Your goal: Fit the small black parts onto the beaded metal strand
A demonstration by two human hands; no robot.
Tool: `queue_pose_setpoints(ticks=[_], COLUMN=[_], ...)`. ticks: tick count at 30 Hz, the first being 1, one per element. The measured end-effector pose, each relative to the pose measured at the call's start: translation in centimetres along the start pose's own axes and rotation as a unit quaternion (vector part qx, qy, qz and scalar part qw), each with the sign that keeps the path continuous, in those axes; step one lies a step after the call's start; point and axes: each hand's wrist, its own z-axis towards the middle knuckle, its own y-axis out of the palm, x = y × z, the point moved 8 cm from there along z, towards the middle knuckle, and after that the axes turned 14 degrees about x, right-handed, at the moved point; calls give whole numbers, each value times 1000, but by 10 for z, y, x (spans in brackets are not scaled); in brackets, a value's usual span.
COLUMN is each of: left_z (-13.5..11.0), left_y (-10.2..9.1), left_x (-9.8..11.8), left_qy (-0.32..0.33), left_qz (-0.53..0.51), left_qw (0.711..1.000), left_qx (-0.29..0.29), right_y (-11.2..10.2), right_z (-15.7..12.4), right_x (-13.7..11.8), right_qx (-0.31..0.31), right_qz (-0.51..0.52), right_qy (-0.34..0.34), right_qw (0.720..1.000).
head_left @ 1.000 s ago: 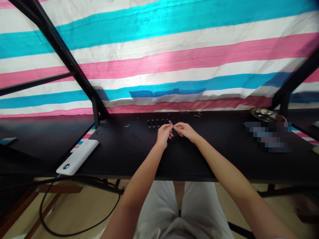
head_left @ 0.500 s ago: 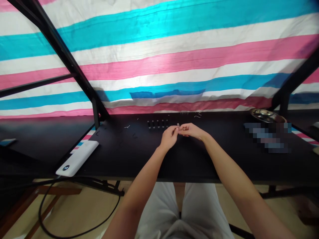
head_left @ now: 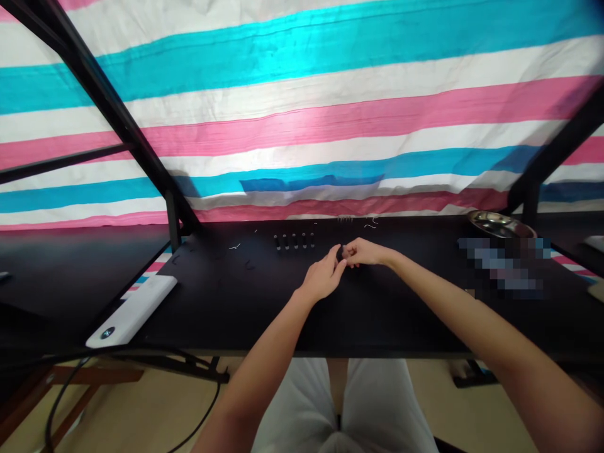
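My left hand (head_left: pixel 323 275) and my right hand (head_left: pixel 363 251) meet over the middle of the black table (head_left: pixel 236 302). Between their fingertips is a small dark piece (head_left: pixel 340 253), with the left thumb and fingers around its near-left side. My right fingers are pinched at its right side; what lies under them is too small to make out. Just left of the hands, several small black cylinders (head_left: pixel 294 241) with pale ends stand in a row.
A white power bank (head_left: pixel 134 311) lies at the table's left, with a black cable (head_left: pixel 51 412) below. A shiny metal dish (head_left: pixel 503 224) and a blurred-out patch (head_left: pixel 503 264) are at the right. Pale scraps (head_left: pixel 371 223) and several tiny pieces (head_left: pixel 345 219) lie along the back edge.
The fingertips have come slightly nearer me, and the left fingers are stretched straighter. A dark piece shows between the hands where a small pale tip showed before. The view has shifted slightly.
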Motion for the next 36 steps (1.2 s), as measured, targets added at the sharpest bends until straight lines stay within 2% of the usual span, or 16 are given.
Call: queue_pose_setpoints(ticks=[2, 4, 8, 12, 17, 21, 27, 36], left_z=[0, 0, -1, -3, -4, -5, -5, -5], left_y=[2, 4, 8, 9, 8, 9, 11, 13], left_x=[1, 3, 6, 9, 11, 11, 10, 8], left_qy=[18, 41, 73, 76, 80, 104, 99, 102], left_qz=[8, 22, 57, 94, 101, 108, 125, 133], left_qw=[1000, 999, 995, 991, 990, 987, 985, 983], left_qx=[-3, -10, -30, -55, -60, -55, -70, -79], right_y=[-23, -55, -112, -122, -118, -115, -114, -116], right_z=[9, 20, 31, 31, 27, 26, 26, 26], right_x=[12, 30, 66, 82, 83, 81, 83, 86], right_qx=[40, 129, 335, 416, 459, 457, 461, 444], right_qz=[-6, -23, -56, -105, -166, -185, -213, -214], right_qy=[11, 23, 32, 28, 17, -5, -13, -7], right_qw=[999, 991, 940, 903, 873, 870, 862, 870])
